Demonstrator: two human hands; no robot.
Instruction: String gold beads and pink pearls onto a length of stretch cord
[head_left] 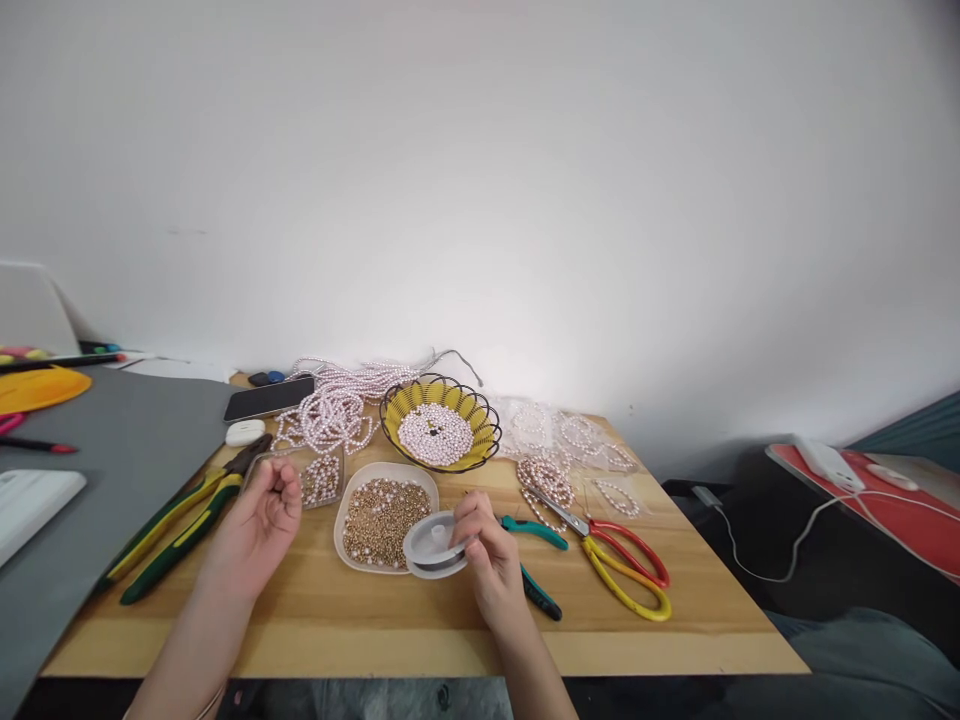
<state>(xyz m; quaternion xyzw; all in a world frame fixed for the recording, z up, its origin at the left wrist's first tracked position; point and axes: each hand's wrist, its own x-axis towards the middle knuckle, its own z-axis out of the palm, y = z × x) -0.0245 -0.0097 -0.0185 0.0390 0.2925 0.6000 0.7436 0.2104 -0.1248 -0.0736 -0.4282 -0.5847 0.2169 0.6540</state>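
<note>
Spool [433, 543]: white, disc-shaped, tilted, held over the near right edge of the cream tray [340, 530] and partly overlapping it in view. Right hand [489, 552], just right of the tray, grips the spool's right rim between thumb and fingers. Left hand [262, 512], left of the tray and apart from it, is raised with fingers curled in close to the thumb; cannot tell whether a fine thread is pinched there.

Tray contents: small gold beads [382, 515] with some paler pearls mixed in. Clear box [342, 478] of pearly beads stands just left of the tray, partly behind the left hand. Yellow-lined wire basket [482, 425], behind and slightly right of the tray, contains pale pink beads [439, 435]. Pink bead strands [326, 418] lie heaped behind the tray, toward its left.

Right of the tray: teal-handled tool [541, 598], partly hidden by the right hand; beyond it, open scissors [619, 560] with red and yellow handles. Coiled bead loops [547, 485] lie behind the scissors' blades.

Far left of the tray: green-and-yellow pliers [187, 537]; behind them, a white case [244, 432] and a phone [268, 400].
</note>
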